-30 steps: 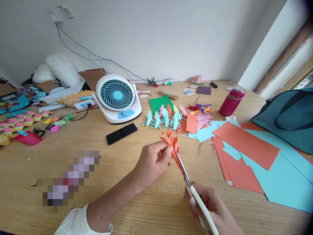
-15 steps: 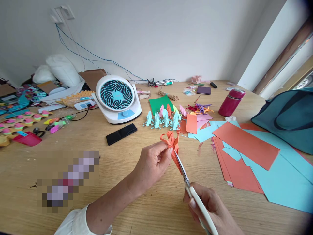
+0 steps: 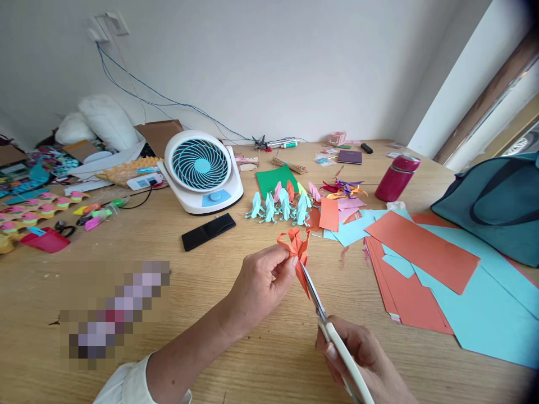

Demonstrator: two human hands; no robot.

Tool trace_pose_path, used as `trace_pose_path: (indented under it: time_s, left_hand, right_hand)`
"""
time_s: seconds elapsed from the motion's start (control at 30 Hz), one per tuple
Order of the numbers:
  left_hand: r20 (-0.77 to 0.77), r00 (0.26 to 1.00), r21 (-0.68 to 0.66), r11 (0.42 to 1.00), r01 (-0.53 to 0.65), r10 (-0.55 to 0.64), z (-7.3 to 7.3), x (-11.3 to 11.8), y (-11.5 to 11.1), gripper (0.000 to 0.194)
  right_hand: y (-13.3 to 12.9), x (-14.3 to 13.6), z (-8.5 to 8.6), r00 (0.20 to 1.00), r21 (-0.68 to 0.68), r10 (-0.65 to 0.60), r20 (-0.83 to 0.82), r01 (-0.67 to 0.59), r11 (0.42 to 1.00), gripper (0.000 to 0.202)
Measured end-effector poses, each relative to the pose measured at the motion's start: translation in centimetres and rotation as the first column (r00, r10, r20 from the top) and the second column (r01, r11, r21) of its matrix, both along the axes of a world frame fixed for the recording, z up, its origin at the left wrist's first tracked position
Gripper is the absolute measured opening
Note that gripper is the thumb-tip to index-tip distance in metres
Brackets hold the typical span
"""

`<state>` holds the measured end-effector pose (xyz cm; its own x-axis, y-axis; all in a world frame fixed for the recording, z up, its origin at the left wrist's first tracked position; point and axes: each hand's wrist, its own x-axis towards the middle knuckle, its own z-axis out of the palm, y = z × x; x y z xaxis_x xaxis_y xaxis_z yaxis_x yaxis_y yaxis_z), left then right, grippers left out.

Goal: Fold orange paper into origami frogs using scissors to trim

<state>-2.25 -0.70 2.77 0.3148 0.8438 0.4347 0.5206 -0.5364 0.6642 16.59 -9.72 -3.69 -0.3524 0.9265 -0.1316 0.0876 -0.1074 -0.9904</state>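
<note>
Between its thumb and fingers, my left hand [image 3: 265, 280] pinches an orange folded paper figure [image 3: 298, 244] with curled strips at its top. White-handled scissors [image 3: 344, 352] are in my right hand [image 3: 364, 356], fingers wrapped round the handles. Their blades lie against the lower, pointed part of the figure, just below my left fingertips. Beyond my hands stand several folded figures, light blue ones [image 3: 284, 206] in front and pink, orange and yellow-green ones behind, beside a green sheet [image 3: 273, 178].
A fan [image 3: 202, 168] and a black phone [image 3: 209, 232] are left of centre. Orange sheets [image 3: 425, 249] and light blue sheets [image 3: 484, 314] cover the right side, near a magenta bottle [image 3: 396, 178] and a teal bag [image 3: 492, 207]. A pink cup [image 3: 46, 240] sits far left.
The view has shifted very slightly. Both hands, the orange figure and the scissors hold nearly the same positions.
</note>
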Motion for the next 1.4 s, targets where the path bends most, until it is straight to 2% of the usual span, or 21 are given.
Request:
trace_pose_path:
  time_s: [0.43, 0.63, 0.73, 0.8, 0.87, 0.93, 1.0, 1.07, 1.13, 1.17, 1.23, 1.4]
  left_hand:
    - [-0.003, 1.000, 0.030, 0.999, 0.021, -0.021, 0.0, 0.0, 0.1, 0.032]
    - [0.116, 0.993, -0.103, 0.995, 0.002, 0.010, -0.1, -0.4, 0.8, 0.034]
    - [0.226, 0.974, -0.217, 0.974, 0.058, -0.008, -0.2, -0.6, 1.3, 0.033]
    - [0.314, 0.949, -0.303, 0.946, 0.116, -0.017, -0.4, -0.7, 1.7, 0.032]
    - [0.401, 0.916, -0.375, 0.908, 0.186, -0.021, -0.5, -0.9, 2.1, 0.033]
    - [0.475, 0.880, -0.422, 0.872, 0.247, -0.019, -0.7, -0.9, 2.4, 0.034]
    - [0.525, 0.851, -0.454, 0.841, 0.294, -0.013, -1.0, -0.8, 2.5, 0.036]
    - [0.552, 0.834, -0.483, 0.814, 0.322, -0.002, -1.3, -0.7, 2.3, 0.037]
    - [0.559, 0.829, -0.513, 0.792, 0.332, 0.015, -2.0, -0.8, 2.0, 0.039]
    - [0.559, 0.829, -0.526, 0.784, 0.329, 0.026, -2.5, -0.8, 1.8, 0.039]
    - [0.548, 0.836, -0.544, 0.777, 0.318, 0.042, -3.6, -1.1, 1.3, 0.041]
    - [0.462, 0.886, -0.537, 0.809, 0.241, 0.043, -6.4, -1.7, 0.3, 0.045]
  right_hand:
    - [0.1, 0.3, -0.4, 1.000, 0.015, 0.003, 0.023, -0.004, 1.000, 0.058]
    - [0.1, 0.3, -0.4, 0.997, 0.058, 0.002, 0.077, -0.007, 0.998, 0.056]
    - [0.2, 0.6, -0.3, 0.992, 0.090, -0.036, 0.123, 0.025, 0.996, 0.052]
    - [0.5, 1.3, -0.4, 0.967, 0.156, -0.099, 0.234, 0.063, 0.986, 0.046]
    - [1.1, 2.4, -0.7, 0.888, 0.255, -0.215, 0.407, 0.116, 0.960, 0.037]
    - [2.1, 3.9, -1.2, 0.733, 0.415, -0.392, 0.556, 0.164, 0.895, 0.033]
    - [3.1, 5.6, -1.7, 0.546, 0.559, -0.524, 0.654, 0.118, 0.821, 0.025]
    - [3.9, 7.2, -1.9, 0.373, 0.595, -0.569, 0.733, 0.054, 0.802, 0.027]
    - [4.3, 8.5, -2.0, 0.250, 0.586, -0.570, 0.783, 0.009, 0.810, 0.032]
    - [4.4, 9.1, -2.1, 0.216, 0.582, -0.568, 0.794, -0.005, 0.813, 0.035]
    - [4.2, 9.9, -2.2, 0.198, 0.569, -0.556, 0.808, -0.016, 0.822, 0.040]
    - [4.0, 11.1, -2.7, 0.251, 0.535, -0.515, 0.820, -0.016, 0.844, 0.042]
